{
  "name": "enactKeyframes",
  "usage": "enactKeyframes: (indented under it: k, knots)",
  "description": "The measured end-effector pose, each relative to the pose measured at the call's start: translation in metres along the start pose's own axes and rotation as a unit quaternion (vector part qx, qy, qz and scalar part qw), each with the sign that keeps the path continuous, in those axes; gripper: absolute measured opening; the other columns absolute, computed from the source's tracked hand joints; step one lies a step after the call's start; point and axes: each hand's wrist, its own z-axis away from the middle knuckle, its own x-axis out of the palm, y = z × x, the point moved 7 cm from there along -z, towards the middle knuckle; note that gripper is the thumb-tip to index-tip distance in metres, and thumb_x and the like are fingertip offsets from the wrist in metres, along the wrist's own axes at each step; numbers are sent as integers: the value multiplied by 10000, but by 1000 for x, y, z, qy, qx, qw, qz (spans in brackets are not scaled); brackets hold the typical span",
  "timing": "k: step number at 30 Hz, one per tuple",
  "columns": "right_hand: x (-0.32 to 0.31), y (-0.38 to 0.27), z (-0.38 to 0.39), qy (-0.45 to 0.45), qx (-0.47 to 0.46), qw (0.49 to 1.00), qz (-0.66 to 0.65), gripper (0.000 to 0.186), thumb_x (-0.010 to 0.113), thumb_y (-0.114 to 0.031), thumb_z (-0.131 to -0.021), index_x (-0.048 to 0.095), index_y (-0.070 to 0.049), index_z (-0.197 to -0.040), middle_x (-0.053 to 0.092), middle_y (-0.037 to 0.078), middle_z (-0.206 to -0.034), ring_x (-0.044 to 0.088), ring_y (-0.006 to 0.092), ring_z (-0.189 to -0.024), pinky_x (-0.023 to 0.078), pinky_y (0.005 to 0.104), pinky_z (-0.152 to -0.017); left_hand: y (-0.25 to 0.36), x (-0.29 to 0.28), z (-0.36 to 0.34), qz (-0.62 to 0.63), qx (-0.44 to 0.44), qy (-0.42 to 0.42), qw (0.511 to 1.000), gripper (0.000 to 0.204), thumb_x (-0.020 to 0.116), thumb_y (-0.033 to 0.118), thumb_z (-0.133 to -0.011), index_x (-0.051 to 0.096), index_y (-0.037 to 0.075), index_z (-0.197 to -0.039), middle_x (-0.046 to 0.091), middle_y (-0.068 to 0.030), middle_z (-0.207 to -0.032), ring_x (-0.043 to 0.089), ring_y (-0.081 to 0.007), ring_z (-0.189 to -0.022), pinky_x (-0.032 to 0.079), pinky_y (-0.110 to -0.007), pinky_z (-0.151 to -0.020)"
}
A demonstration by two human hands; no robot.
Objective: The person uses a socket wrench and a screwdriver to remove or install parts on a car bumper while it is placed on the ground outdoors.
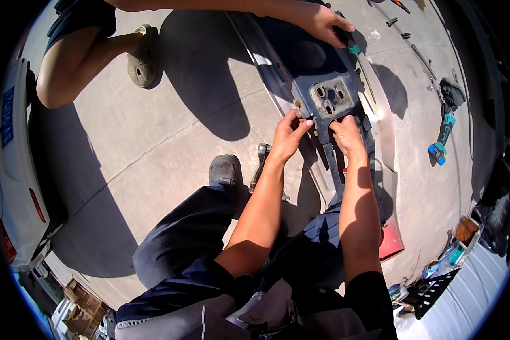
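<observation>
A dark metal bracket (317,79) with a plate pierced by several holes lies on a pale, partly red body panel (385,147). My left hand (290,136) pinches at the bracket's left edge, thumb against forefinger, on something too small to make out. My right hand (348,136) has its fingers curled into the bracket just below the holed plate; what they hold is hidden. Between my foot and the panel lies a metal wrench-like tool (260,164).
Another person's hand (326,25) grips a teal-handled tool at the bracket's far end; their leg (68,73) is top left. A white car (20,170) stands at left. A cordless teal tool (447,127), a rod and small parts lie right. Boxes and clutter (464,232) line the lower right.
</observation>
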Motion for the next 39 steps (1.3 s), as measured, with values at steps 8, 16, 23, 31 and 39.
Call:
enactKeyframes:
  k: [8,16,23,31,39]
  knots:
    - [-2,2,-2,-9,12,1000,-5,387,600,60,-777,606,29,-1162,657,46,-1097,606,136,-994,453,275,-914,1,1,1,-26,27,15,999,182,674,170,-921,541,52,-957,578,21,-841,512,-66,-781,421,-224,-703]
    - [-1,3,-3,-9,10,1000,-7,398,595,60,-781,597,33,-1178,654,48,-1099,604,139,-1006,450,278,-930,0,3,1,-29,43,24,998,182,671,148,-920,531,51,-983,563,18,-849,508,-71,-791,426,-231,-723]
    - [-2,3,-3,-13,18,1000,-11,419,577,73,-769,593,30,-1186,645,49,-1127,594,142,-1025,439,278,-940,2,3,3,-62,7,16,998,204,679,144,-915,527,41,-1004,560,20,-863,514,-74,-816,433,-236,-759]
    - [2,0,0,-17,24,999,-36,442,581,77,-773,571,32,-1213,640,54,-1147,593,146,-1044,434,282,-954,-6,-3,0,-50,6,9,999,232,708,140,-893,522,37,-985,530,28,-829,486,-70,-790,417,-228,-731]
    - [-12,7,-1,-6,50,999,-14,443,591,77,-767,566,33,-1206,629,36,-1085,582,131,-966,439,275,-911,-10,2,2,-123,-93,-51,987,223,696,106,-897,520,37,-1015,532,24,-877,499,-72,-821,431,-233,-762]
